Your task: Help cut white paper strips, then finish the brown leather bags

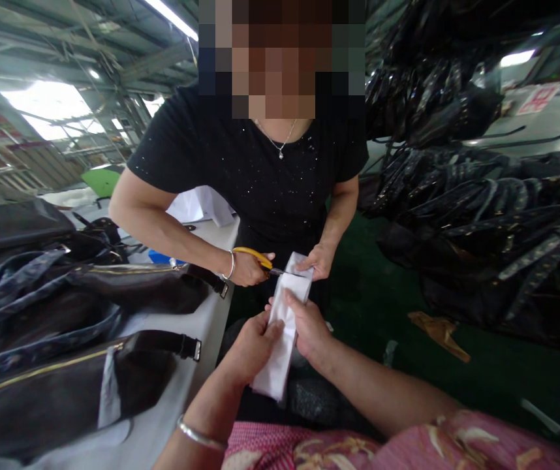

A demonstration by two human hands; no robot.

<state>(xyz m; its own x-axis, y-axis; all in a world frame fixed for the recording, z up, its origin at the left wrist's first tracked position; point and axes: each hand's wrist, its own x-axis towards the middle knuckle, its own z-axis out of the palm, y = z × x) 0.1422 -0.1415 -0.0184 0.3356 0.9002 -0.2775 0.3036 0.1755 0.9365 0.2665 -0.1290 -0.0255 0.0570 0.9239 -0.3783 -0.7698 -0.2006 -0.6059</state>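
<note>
Grasping a long, flat white bundle [286, 334] in both hands, out in front of the lap, towards a co-worker [260, 176] in a black T-shirt with sparkling specks. Pinching the bundle by its left edge with the left hand [254, 346], thumb on top; clasping it from the opposite edge, a little farther up, with the right hand [312, 326], thumb likewise pressed on top. Cannot tell paper from thin cloth. Facing yellow-handled scissors [253, 253] in the co-worker's right hand [248, 269], with blades set across the bundle near its far end, and the co-worker's left hand [322, 260] on that end, just beyond the blades. Wearing a silver bangle [202, 436] on the left wrist and a pink patterned garment [348, 454]. Having at the left a pale table [209, 313] loaded with dark handbags [147, 288], the nearest with a gold-coloured zipper [55, 371]. Having at the right more dark bags [480, 241], massed above a dark green floor [363, 352], with a crumpled brown scrap [439, 333] lying there.
</note>
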